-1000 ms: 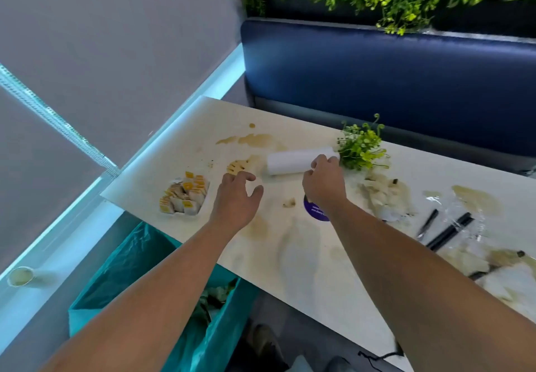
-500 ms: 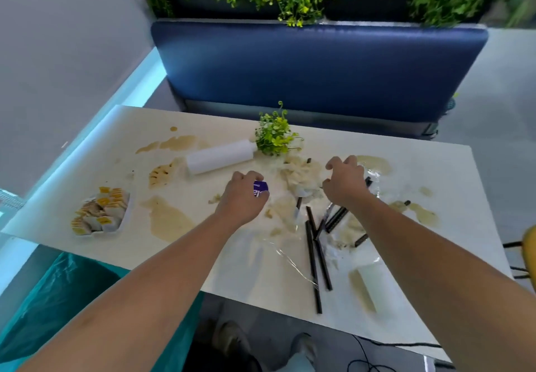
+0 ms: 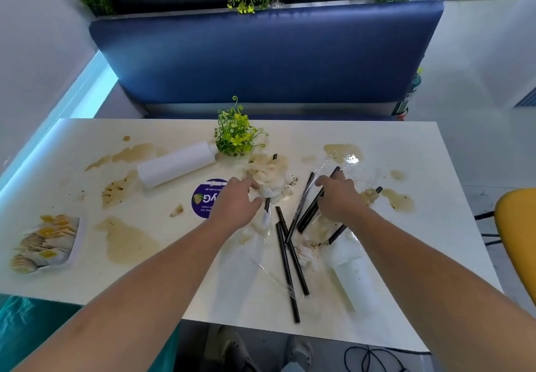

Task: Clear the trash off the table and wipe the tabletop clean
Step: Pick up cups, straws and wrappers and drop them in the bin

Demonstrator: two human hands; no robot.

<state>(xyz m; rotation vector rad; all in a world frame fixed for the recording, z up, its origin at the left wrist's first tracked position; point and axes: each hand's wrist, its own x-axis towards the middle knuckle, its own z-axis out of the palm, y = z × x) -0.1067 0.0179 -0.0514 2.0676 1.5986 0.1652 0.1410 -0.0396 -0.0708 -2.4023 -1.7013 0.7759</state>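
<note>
Reaching over the stained surface (image 3: 377,139): left hand (image 3: 236,202) pinches crumpled tissue (image 3: 265,168) at centre; right hand (image 3: 338,197) curls around black straws (image 3: 307,212) just right, fingers partly closed.

A: where are the hands at?

B: both bare forearms reach toward 12 o'clock, palms down. left hand (image 3: 236,202) has its fingers curled, right hand (image 3: 338,197) sits at its 3 o'clock, fingers bent downward.
</note>
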